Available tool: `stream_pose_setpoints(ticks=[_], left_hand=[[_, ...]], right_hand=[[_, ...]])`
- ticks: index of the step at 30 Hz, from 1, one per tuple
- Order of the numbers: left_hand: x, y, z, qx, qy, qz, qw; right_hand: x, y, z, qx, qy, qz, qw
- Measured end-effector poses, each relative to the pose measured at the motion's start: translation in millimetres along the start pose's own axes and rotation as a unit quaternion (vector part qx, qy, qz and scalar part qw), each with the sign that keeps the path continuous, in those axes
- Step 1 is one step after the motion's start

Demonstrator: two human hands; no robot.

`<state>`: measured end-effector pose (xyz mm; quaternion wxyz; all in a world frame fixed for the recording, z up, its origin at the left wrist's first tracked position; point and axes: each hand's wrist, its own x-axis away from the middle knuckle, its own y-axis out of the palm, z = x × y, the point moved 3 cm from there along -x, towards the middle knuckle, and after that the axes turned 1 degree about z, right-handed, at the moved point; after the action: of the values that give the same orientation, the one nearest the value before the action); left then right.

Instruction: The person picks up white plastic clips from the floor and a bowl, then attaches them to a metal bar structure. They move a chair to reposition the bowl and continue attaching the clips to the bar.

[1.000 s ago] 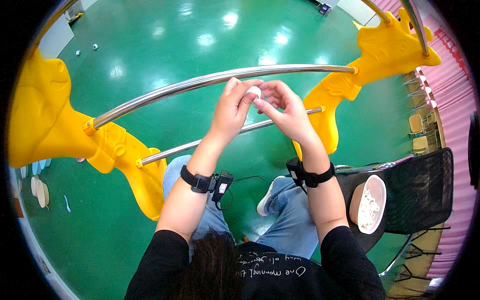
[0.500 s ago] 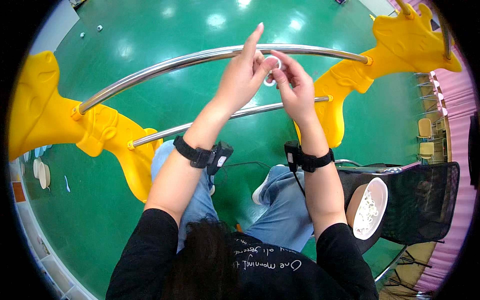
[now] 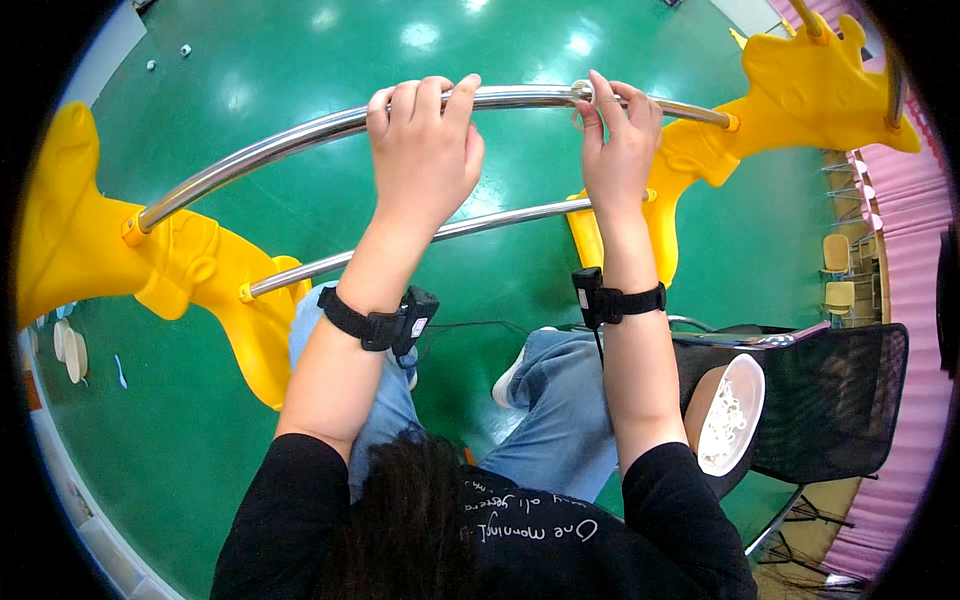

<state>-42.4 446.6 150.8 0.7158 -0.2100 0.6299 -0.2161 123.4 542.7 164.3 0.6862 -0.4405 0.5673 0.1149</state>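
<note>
My left hand [image 3: 422, 150] rests over the upper metal rail [image 3: 270, 148], its fingers curled across the top and the thumb below. Farther right along the same rail, my right hand [image 3: 620, 140] pinches a small white ring [image 3: 580, 90] between thumb and forefinger. The ring is at the rail; whether it fully encircles it is hard to see past my fingers. A white bowl [image 3: 757, 415] with more small white rings [image 3: 724, 425] sits on a black chair beside my right elbow.
Yellow giraffe-shaped posts, one at left [image 3: 175, 265] and one at right [image 3: 755, 115], carry the upper rail and a lower metal bar [image 3: 480, 225]. The black mesh chair [image 3: 840, 400] stands at right. Pale bowls [image 3: 75, 355] and a blue spoon-like thing [image 3: 120, 371] lie on the green floor.
Both hands were together in the air, fingering the white ring. Now they are apart: the left has moved left onto the upper rail, the right has brought the ring to the rail.
</note>
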Motion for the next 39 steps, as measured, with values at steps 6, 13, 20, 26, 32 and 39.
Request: stream_pose_setpoints(ticks=[6,13,20,26,32,39], left_hand=[[0,2,3,-0.010,-0.017,0.009,1.000],[0,4,5,-0.016,-0.029,0.012,0.999],[0,5,8,-0.024,-0.035,0.013,0.999],[2,1,3,-0.017,-0.024,0.013,0.999],[-3,4,4,0.010,-0.006,0.004,1.000],[-1,3,-1,-0.044,0.006,-0.021,0.999]], right_hand=[[6,11,3,-0.041,0.021,0.001,0.999],[3,10,-2,0.008,-0.007,-0.010,1.000],[14,19,-8,0.095,-0.038,-0.016,0.995],[14,19,-12,0.061,-0.021,-0.017,0.998],[14,6,-2,-0.030,0.017,-0.077,0.996],[44,-114,50,-0.158,0.126,-0.174,0.964]])
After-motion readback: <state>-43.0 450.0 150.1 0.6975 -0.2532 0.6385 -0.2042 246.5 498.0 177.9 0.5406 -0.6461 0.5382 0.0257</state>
